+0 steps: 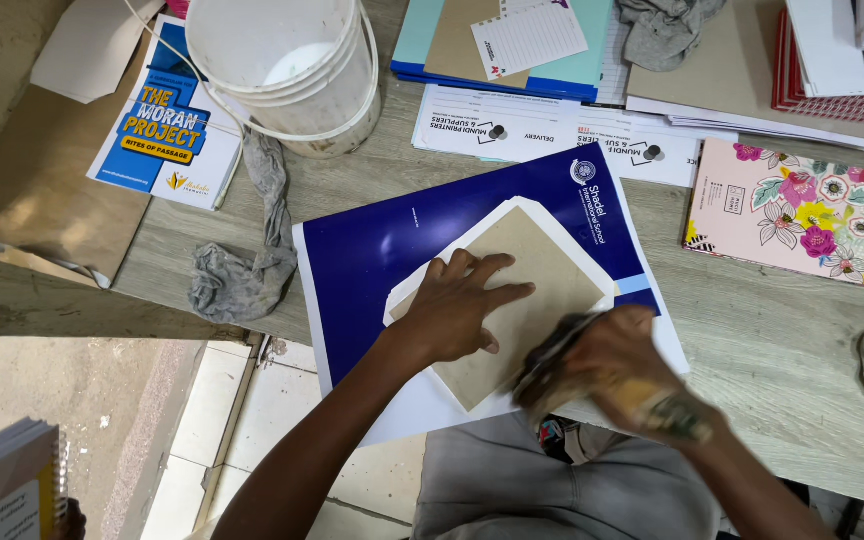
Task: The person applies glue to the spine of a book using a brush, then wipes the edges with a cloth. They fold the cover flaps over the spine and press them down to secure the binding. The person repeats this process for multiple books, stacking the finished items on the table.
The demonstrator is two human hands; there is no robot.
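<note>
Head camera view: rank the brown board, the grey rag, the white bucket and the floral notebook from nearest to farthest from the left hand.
From the left hand:
1. Brown board, directly under the palm, touching.
2. Grey rag, to its left on the table.
3. White bucket, up and left, at the table's far side.
4. Floral notebook, far right, past the right hand.

Both forearms bare, no sleeves showing. Left hand (457, 310) clear and ringless; right hand (612, 370) motion-blurred. Grey trousers (512, 490) at near edge.
</note>
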